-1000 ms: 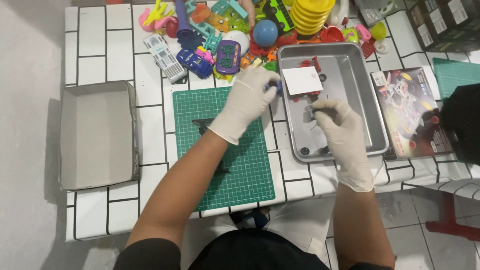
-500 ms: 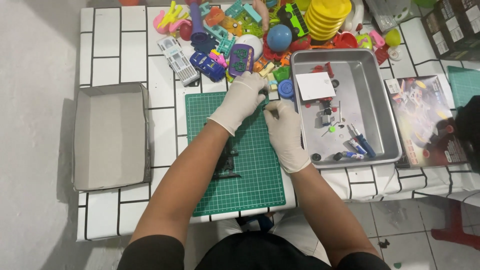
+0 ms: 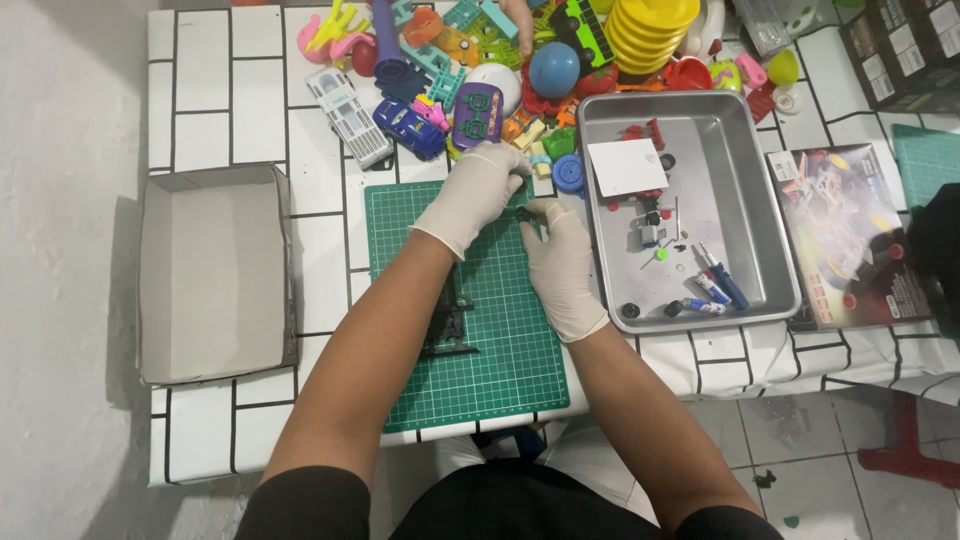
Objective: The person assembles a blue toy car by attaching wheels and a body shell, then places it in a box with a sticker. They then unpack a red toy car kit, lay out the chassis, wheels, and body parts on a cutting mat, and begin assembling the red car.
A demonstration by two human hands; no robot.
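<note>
Both my hands wear white gloves and meet over the far edge of a green cutting mat [image 3: 500, 350]. My left hand [image 3: 475, 195] and my right hand [image 3: 558, 262] pinch a small dark part [image 3: 523, 213] between their fingertips. A black plastic part frame [image 3: 447, 322] lies on the mat under my left forearm. To the right stands a metal tray [image 3: 760, 230] holding a white card [image 3: 627, 166], small toy pieces and blue-handled tools [image 3: 720, 285].
A pile of colourful toys [image 3: 500, 60] fills the far side of the tiled table, with a stack of yellow dishes [image 3: 640, 30]. An open grey cardboard box [image 3: 215, 270] sits at the left. A printed toy box [image 3: 840, 230] lies right of the tray.
My right hand left the metal tray and moved left to the top of the mat, joining my left hand on the small dark part. The view shifted slightly.
</note>
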